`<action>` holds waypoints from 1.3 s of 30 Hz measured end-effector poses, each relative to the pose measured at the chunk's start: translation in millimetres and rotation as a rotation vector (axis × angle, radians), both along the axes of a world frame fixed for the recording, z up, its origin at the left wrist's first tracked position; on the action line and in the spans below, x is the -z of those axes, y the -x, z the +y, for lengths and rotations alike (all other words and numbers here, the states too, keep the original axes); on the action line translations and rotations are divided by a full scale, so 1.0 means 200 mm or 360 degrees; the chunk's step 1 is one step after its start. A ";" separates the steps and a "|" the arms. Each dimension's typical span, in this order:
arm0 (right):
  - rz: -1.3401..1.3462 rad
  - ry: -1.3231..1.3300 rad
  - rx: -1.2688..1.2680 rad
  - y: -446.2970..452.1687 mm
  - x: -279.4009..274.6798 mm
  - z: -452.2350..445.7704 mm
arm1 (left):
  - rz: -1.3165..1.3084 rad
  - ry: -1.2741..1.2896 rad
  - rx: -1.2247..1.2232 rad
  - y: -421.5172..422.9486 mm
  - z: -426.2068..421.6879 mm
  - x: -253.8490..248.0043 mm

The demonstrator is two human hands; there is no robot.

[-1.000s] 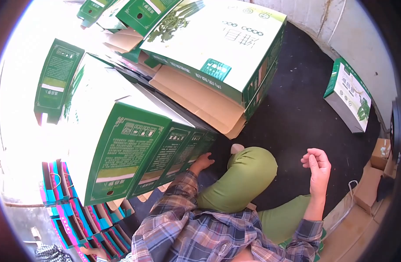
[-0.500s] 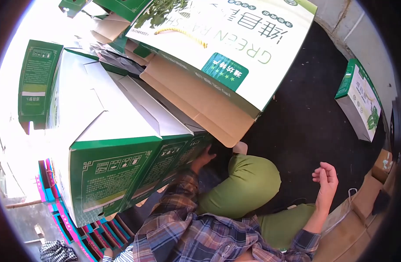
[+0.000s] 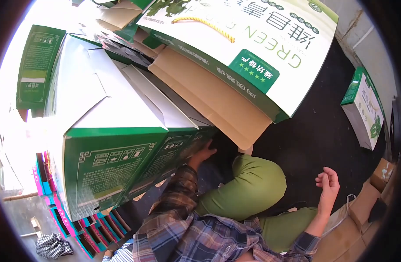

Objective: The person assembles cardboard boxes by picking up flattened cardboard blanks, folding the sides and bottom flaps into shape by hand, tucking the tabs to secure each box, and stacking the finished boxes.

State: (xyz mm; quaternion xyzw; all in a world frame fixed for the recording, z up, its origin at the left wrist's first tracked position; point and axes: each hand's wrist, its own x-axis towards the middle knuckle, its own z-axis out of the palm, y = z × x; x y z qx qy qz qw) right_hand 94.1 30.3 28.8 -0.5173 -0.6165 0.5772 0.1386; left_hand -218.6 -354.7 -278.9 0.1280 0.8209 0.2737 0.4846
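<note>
My left hand (image 3: 203, 155) rests against the green end panels of several white-and-green cartons (image 3: 117, 166) standing in a row at the left. Its thumb points outward, its fingers lie along the panel, and their tips are partly hidden. Above it, a large radish gift box (image 3: 270, 52) with a yellow rope handle (image 3: 204, 27) leans over the row, its brown cardboard flap (image 3: 209, 96) folded out. My right hand (image 3: 328, 185) hovers over my right leg, fingers loosely curled and apart, holding nothing.
Another printed gift box (image 3: 364, 109) stands by the wall at the right. Brown cartons (image 3: 366, 201) sit at the lower right. Pink-and-blue boxes (image 3: 84, 231) are at the lower left, near a checked cloth (image 3: 54, 246) and another person's striped sleeve (image 3: 121, 252). The floor (image 3: 314, 131) is dark.
The view has shifted slightly, so the large gift box appears further right. My left hand stays against the carton row, and my right hand remains loosely curled beside my leg.
</note>
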 end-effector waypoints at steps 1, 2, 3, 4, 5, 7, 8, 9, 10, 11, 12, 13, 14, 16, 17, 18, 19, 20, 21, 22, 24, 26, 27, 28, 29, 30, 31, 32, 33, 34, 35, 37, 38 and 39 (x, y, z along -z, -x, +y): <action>-0.0006 0.0002 -0.0015 0.00 0.00 0.00 | 0.0007 -0.0003 -0.0002 0.01 0.00 -0.01; 0.0004 -0.0001 -0.0015 0.00 0.00 0.01 | 0.0073 0.0038 0.0056 0.02 0.01 -0.02; 0.0006 -0.0030 -0.0014 0.00 0.00 0.01 | 0.0131 0.0081 0.0120 0.03 0.02 -0.04; -0.0001 -0.0058 -0.0005 -0.01 -0.01 0.00 | 0.0126 0.0078 0.0135 0.04 -0.03 0.04; -0.0015 -0.0061 0.0023 -0.03 -0.03 -0.01 | 0.0161 -0.0025 0.0143 0.04 -0.07 0.12; 0.0037 -0.0138 0.0128 -0.04 -0.08 0.01 | 0.0176 -0.0155 0.0192 0.05 -0.07 0.16; 0.0047 -0.0173 0.0157 -0.07 -0.09 0.01 | 0.0174 -0.0108 0.0173 0.06 -0.07 0.14; 0.0039 -0.0187 0.0197 -0.11 -0.10 0.03 | 0.0183 -0.0061 0.0157 0.05 -0.06 0.13; 0.0079 -0.0235 0.0264 -0.13 -0.12 0.03 | 0.0158 -0.0073 0.0211 0.05 -0.05 0.11; 0.0106 -0.0285 0.0344 -0.19 -0.15 0.02 | 0.0111 -0.0074 0.0075 0.03 -0.04 0.09; 0.0231 -0.0271 0.0435 -0.28 -0.13 0.03 | 0.0075 -0.0081 -0.0068 0.03 -0.01 0.08; 0.0213 -0.0300 0.0491 -0.32 -0.14 0.03 | 0.0057 -0.0104 -0.0010 0.05 -0.01 0.11; 0.0257 -0.0334 0.0568 -0.38 -0.16 0.02 | 0.0159 -0.0082 0.0053 0.06 -0.03 0.12; 0.0296 -0.0394 0.0736 -0.50 -0.19 -0.03 | 0.0215 -0.0083 0.0200 0.08 -0.06 0.12; 0.0299 -0.0423 0.0826 -0.58 -0.17 -0.06 | 0.0177 -0.0068 0.0089 0.08 -0.05 0.07; 0.0316 -0.0413 0.0893 -0.69 -0.12 -0.08 | 0.0144 -0.0054 -0.0027 0.07 -0.02 0.02; 0.0255 -0.0436 0.0995 -0.79 -0.07 -0.11 | 0.0122 -0.0079 0.0041 0.06 0.02 -0.02; 0.0188 -0.0416 0.1091 -0.88 0.00 -0.15 | 0.0267 0.0012 0.0129 0.06 0.02 -0.08; 0.0121 -0.0389 0.1183 -0.99 0.07 -0.21 | 0.0416 0.0102 0.0213 0.05 0.03 -0.10; 0.0071 -0.0350 0.1267 -1.11 0.17 -0.27 | 0.0407 0.0088 0.0263 0.04 0.05 -0.11; -0.0042 -0.0284 0.1432 -1.27 0.34 -0.44 | 0.0145 0.0047 0.0204 0.04 0.07 -0.14; -0.0042 -0.0161 0.1545 -1.47 0.54 -0.64 | 0.0067 -0.0040 0.0269 0.02 0.14 -0.19; -0.0077 0.0001 0.1616 -1.56 0.61 -0.74 | -0.0010 -0.0113 0.0291 0.01 0.17 -0.25; -0.0107 0.0164 0.1670 -1.61 0.68 -0.82 | 0.0021 -0.0163 0.0270 -0.05 0.26 -0.42; -0.0123 0.0228 0.1728 -1.64 0.74 -0.91 | 0.0041 -0.0161 0.0247 -0.08 0.30 -0.47; -0.0141 0.0297 0.1779 -1.65 0.78 -0.99 | 0.0051 -0.0321 0.0247 -0.09 0.34 -0.50; -0.0130 0.0334 0.1778 -1.66 0.80 -1.06 | 0.0059 -0.0484 0.0254 -0.10 0.38 -0.54; -0.0122 0.0371 0.1779 -1.66 0.82 -1.12 | 0.0132 -0.0534 0.0290 -0.13 0.44 -0.64; -0.0109 0.0374 0.1758 -1.64 0.82 -1.16 | 0.0206 -0.0587 0.0327 -0.15 0.50 -0.79; -0.0137 0.0426 0.1788 -1.61 0.83 -1.20 | 0.0248 -0.0714 0.0272 -0.18 0.55 -0.92; -0.0169 0.0479 0.1817 -1.60 0.83 -1.23 | 0.0200 -0.0859 0.0128 -0.23 0.60 -1.07; -0.0192 0.0500 0.1775 -1.59 0.85 -1.25 | 0.0172 -0.1239 -0.0034 -0.27 0.66 -1.29; -0.0228 0.0514 0.1761 -1.58 0.86 -1.26 | 0.0277 -0.1479 -0.0041 -0.29 0.68 -1.42; -0.0224 0.0517 0.1746 -1.57 0.86 -1.26 | 0.0383 -0.1719 -0.0043 -0.31 0.71 -1.56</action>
